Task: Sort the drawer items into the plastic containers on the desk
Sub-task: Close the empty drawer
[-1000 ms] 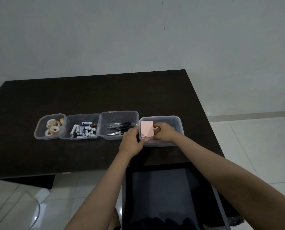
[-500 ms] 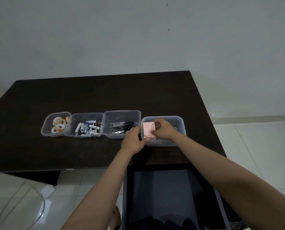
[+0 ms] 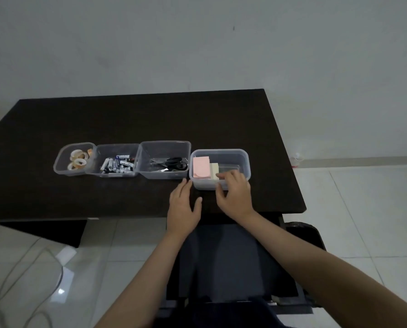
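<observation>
- Sorting appears near its end: four clear containers stand in a row on the desk (image 3: 150, 114), and the drawer (image 3: 228, 268) below the desk's near edge shows no items in its visible part.
- Landmark: the right-end box (image 3: 242, 159). All positions below refer to it.
- Inside the box, against its left wall, lies a pink pad (image 3: 201, 167); a cream pad (image 3: 214, 171) sits touching the pink pad's right side. The right half of the box floor looks bare.
- Right hand (image 3: 233, 197) reaches over the box's near wall. Its fingertips (image 3: 228, 174) rest at the cream pad's right edge; fingers are loosely curled and pinch nothing visible.
- Left hand (image 3: 183, 209) lies flat on the desk just left of the box's near-left corner, fingers spread, holding nothing, apparently touching the wall.
- Key relation: the pads lie just ahead and left of the right fingertips, so the right hand is nearer. Pad long axes run front to back, parallel to the box's short walls. Any final nudge would likely push leftward.
- Left of the box, touching in sequence: a box with scissors (image 3: 176, 162), one with batteries (image 3: 117, 164), one with tape rolls (image 3: 78, 159).
- Markings: battery labels show print, too small to read. No other writing is legible.
</observation>
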### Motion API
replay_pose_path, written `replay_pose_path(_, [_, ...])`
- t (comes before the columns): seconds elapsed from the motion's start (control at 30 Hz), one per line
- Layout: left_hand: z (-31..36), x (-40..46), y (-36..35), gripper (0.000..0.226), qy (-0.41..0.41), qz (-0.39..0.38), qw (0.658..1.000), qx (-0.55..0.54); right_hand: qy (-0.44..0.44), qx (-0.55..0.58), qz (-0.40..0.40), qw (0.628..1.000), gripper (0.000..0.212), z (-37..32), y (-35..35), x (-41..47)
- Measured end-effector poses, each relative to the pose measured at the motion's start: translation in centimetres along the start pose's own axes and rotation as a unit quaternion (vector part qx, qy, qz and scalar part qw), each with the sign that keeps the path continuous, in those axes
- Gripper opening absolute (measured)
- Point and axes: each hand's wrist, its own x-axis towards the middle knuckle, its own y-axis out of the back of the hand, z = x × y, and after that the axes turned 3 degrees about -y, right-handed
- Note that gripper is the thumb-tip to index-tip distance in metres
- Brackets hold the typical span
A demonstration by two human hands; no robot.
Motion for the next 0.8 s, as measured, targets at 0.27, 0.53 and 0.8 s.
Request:
replay_pose_path(0.27, [-2.0,-10.2,-1.2,0.055,0.057,-0.114,0.992,0.005,-0.059,0.015,-0.012,0.998,0.021,-0.5,-0.9,-12.4])
replay_pose_path(0.53, [-4.5,-19.9,2.1,0.067,0.122,-0.158,0.980,0.020,-0.156,0.056,-0.024,0.986,0.022,-5.5,-1.9,-26.2])
replay_pose_path(0.8, [-6.0,-26.5,1.7,0.062,0.170,-0.168,0.971,-0.026,-0.458,0.151,0.008,0.876,0.046,-6.2,0.3,-35.2])
